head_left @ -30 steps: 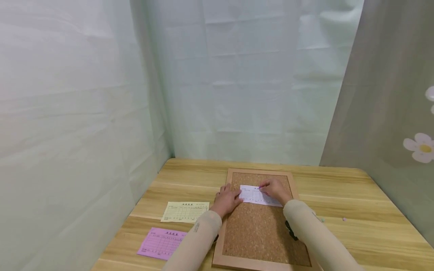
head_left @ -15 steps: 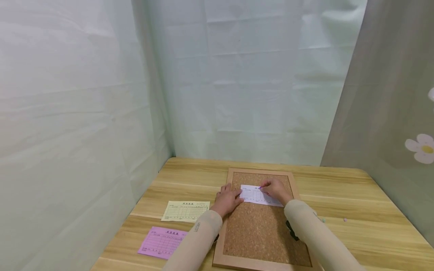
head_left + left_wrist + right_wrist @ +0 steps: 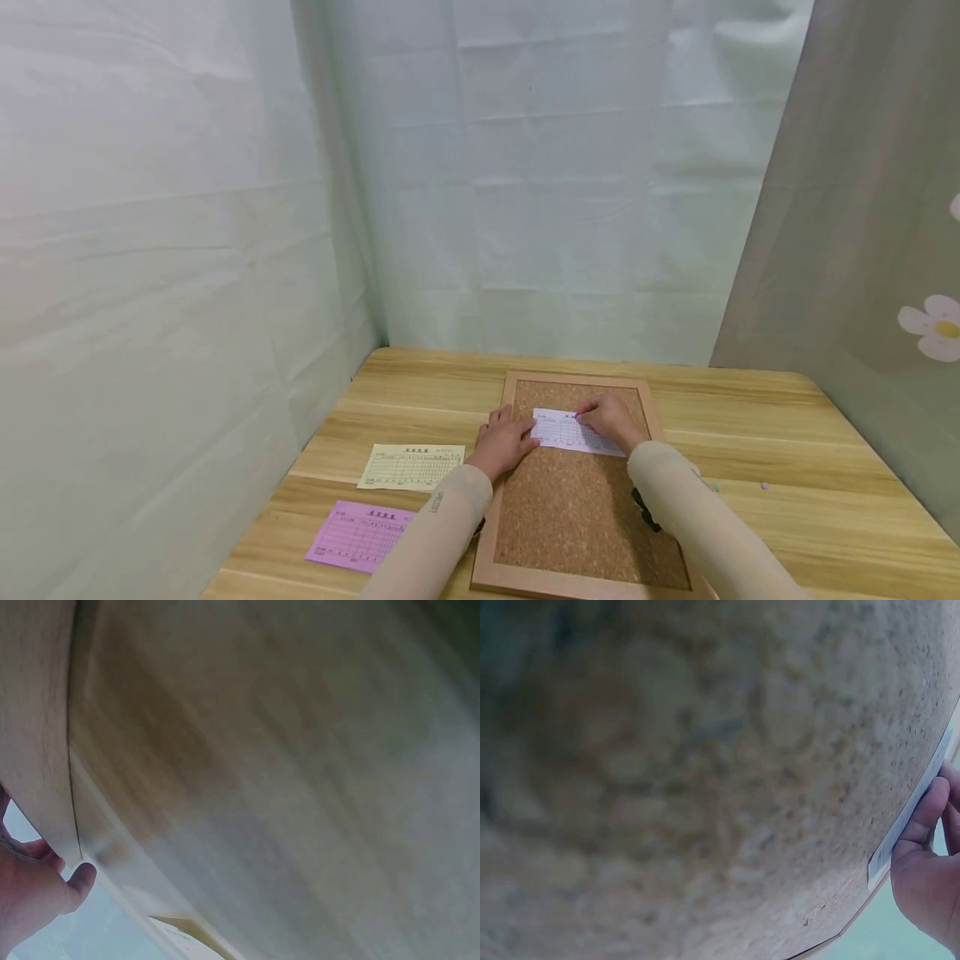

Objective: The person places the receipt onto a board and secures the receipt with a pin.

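A wood-framed cork board (image 3: pixel 570 517) lies flat on the table, a white printed slip (image 3: pixel 553 429) across its upper part. My left hand (image 3: pixel 501 444) rests over the board's left frame, its fingertips at the slip's left edge. At the slip's top edge, near the middle, my right hand (image 3: pixel 609 420) pinches a small purple push pin (image 3: pixel 577 415); its point is hidden. The left wrist view catches the left hand (image 3: pixel 34 892) at the frame's edge. In the right wrist view, the right hand (image 3: pixel 930 877) touches the slip (image 3: pixel 883 862) on the cork.
To the board's left lie a yellow printed slip (image 3: pixel 411 467) and, nearer, a purple one (image 3: pixel 356 535) partly behind the left sleeve. Right of the board sit a tiny green piece (image 3: pixel 716 487) and a tiny purple piece (image 3: pixel 765 486). Pale curtains surround the wooden table (image 3: pixel 750 417).
Both hands keep their places on the board and slip, the right one still pinching the push pin. Only the head view has shifted slightly.
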A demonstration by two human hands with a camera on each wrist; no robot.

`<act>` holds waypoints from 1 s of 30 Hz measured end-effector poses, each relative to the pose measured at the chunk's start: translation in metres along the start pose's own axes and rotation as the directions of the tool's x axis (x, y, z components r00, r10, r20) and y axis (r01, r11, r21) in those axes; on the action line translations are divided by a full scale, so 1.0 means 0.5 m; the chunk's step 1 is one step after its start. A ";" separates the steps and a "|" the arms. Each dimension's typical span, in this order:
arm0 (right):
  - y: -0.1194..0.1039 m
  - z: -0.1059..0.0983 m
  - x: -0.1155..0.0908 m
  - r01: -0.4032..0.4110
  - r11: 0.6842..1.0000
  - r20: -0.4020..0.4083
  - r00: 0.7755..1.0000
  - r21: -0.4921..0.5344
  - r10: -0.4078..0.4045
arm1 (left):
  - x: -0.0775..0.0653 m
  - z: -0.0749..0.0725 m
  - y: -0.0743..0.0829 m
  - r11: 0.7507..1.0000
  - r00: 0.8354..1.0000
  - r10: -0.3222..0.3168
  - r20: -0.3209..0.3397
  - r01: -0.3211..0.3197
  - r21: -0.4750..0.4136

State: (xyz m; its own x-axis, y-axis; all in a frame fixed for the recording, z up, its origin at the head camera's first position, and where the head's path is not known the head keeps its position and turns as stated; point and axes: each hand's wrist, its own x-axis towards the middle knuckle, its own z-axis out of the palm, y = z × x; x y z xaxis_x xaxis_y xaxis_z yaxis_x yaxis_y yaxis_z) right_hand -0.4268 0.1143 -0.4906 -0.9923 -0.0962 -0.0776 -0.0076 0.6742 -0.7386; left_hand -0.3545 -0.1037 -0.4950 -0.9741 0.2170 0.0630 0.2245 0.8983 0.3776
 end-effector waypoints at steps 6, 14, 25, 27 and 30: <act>-0.003 -0.003 -0.007 -0.015 0.999 0.000 1.000 0.040 0.015 | 0.001 0.000 -0.001 1.000 1.000 0.002 0.000 -0.002 -0.008; -0.001 -0.003 -0.008 -0.001 1.000 -0.008 1.000 0.014 0.001 | 0.002 0.001 -0.002 1.000 1.000 0.002 -0.001 -0.002 -0.012; -0.008 -0.009 -0.019 0.044 0.998 -0.021 0.999 -0.037 -0.045 | 0.001 0.000 0.000 1.000 1.000 0.002 0.002 -0.002 0.007; -0.006 -0.010 -0.021 0.038 0.999 -0.015 0.999 -0.018 -0.039 | 0.000 0.000 0.000 1.000 1.000 0.000 0.004 0.000 0.003; -0.003 -0.011 -0.021 0.021 1.000 -0.003 1.000 0.016 -0.021 | -0.001 -0.001 -0.001 1.000 1.000 -0.003 0.007 0.003 -0.006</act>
State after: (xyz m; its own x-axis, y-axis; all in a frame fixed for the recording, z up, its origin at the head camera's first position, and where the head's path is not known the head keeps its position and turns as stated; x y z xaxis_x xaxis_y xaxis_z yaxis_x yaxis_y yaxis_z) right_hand -0.4170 0.1181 -0.4850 -0.9924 -0.1081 -0.0594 -0.0270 0.6604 -0.7504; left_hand -0.3540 -0.1043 -0.4948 -0.9745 0.2173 0.0553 0.2217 0.8965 0.3836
